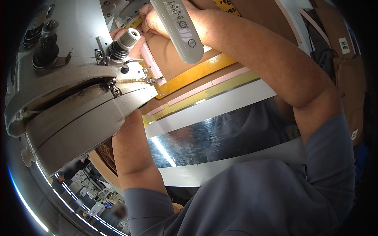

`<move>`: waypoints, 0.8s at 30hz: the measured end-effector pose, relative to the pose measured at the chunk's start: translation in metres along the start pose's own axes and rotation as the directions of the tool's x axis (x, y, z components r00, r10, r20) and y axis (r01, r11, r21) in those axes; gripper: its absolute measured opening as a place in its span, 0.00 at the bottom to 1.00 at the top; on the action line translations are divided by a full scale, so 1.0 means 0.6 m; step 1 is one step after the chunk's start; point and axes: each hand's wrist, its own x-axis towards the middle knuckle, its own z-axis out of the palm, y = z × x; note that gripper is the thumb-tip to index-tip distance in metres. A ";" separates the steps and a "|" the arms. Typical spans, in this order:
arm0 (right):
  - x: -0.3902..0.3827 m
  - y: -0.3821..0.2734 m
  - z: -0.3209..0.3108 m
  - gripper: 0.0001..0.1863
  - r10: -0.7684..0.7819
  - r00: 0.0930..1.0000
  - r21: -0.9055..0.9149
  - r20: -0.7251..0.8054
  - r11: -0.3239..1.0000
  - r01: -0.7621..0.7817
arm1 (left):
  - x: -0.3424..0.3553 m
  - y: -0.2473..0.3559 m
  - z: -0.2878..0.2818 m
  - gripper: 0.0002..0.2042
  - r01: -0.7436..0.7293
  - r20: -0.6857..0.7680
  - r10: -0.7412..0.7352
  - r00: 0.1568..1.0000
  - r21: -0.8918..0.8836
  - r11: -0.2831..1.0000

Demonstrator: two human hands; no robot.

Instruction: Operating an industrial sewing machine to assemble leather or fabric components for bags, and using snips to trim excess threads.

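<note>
A sewing machine (84,106) fills the left side, its metal head covering much of my left hand (137,49). Only part of that hand shows behind the ribbed tension knob (129,39), so its grip is hidden. My right hand (154,23) is closed, fingers curled and pressed together at the far end of a pink strip (152,63); whatever they pinch is too small to make out. The strip runs along the edge of a brown sheet (177,65). Beneath lies a yellow-orange template (197,74), curved at its near corner.
A grey lamp (179,33) hangs over my right wrist. Nearer to me are a pale yellow band with pink strips (193,94) and a shiny metal plate (212,129). Brown pieces (348,86) stand at the far right. Other workstations (96,196) appear at lower left.
</note>
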 end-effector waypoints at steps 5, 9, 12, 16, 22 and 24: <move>-0.003 0.004 -0.001 0.16 -0.016 1.000 -0.003 -0.013 1.000 0.016 | -0.023 -0.013 0.009 0.07 0.021 -0.059 -0.051 0.997 -0.426 0.904; -0.004 0.002 0.001 0.15 -0.031 0.999 -0.011 -0.021 0.999 0.031 | -0.064 -0.005 -0.028 0.08 0.044 -0.003 -0.047 0.999 -0.262 0.964; -0.004 -0.001 0.001 0.15 -0.042 0.999 -0.014 -0.030 0.999 0.042 | -0.081 0.016 -0.051 0.12 -0.108 -0.002 0.111 0.994 0.211 0.972; -0.007 -0.007 0.002 0.15 -0.063 0.997 -0.026 -0.042 0.998 0.062 | -0.093 0.068 -0.041 0.16 -0.228 0.018 0.234 0.972 0.298 0.927; -0.014 -0.014 0.004 0.15 -0.102 0.993 -0.045 -0.062 0.994 0.099 | -0.109 0.135 -0.044 0.14 -0.252 -0.004 0.259 0.966 0.217 0.943; -0.018 -0.016 0.005 0.14 -0.117 0.990 -0.051 -0.073 0.992 0.114 | -0.108 0.143 -0.046 0.14 -0.304 -0.025 0.314 0.949 0.190 0.934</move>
